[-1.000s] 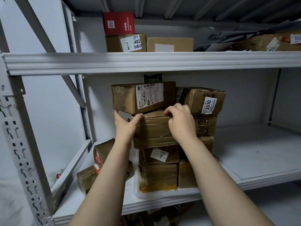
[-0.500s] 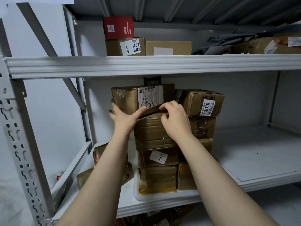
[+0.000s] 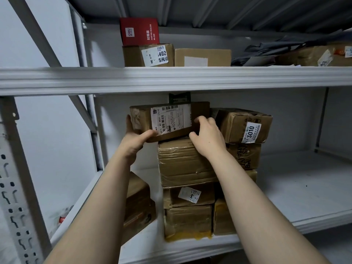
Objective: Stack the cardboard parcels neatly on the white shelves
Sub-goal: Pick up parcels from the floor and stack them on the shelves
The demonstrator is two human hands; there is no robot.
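Head view: vs 1 s ago, both hands have shifted up from the taped parcel (image 3: pixel 182 162) to the top labelled parcel (image 3: pixel 171 119). L hand (image 3: pixel 133 141) wraps its left end, thumb under the front edge; R hand (image 3: pixel 207 138) curls fingers on its lower right corner. Parcel tops the left column on the middle shelf (image 3: pixel 285 197), overhanging left, beside the 3010 parcel (image 3: pixel 243 126). Assessment: squaring-up under way, not yet flush.

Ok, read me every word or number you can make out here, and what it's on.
"deli", "CARTON SEALER": red box.
"402", "5元": upper-shelf box under the red one.
"3010": right parcel.
"3": low parcel.
Shipping label on the top parcel: print too small to read.
Marker writing on the scrawled parcel: unclear.
Labels on the far-right parcel: blurred.
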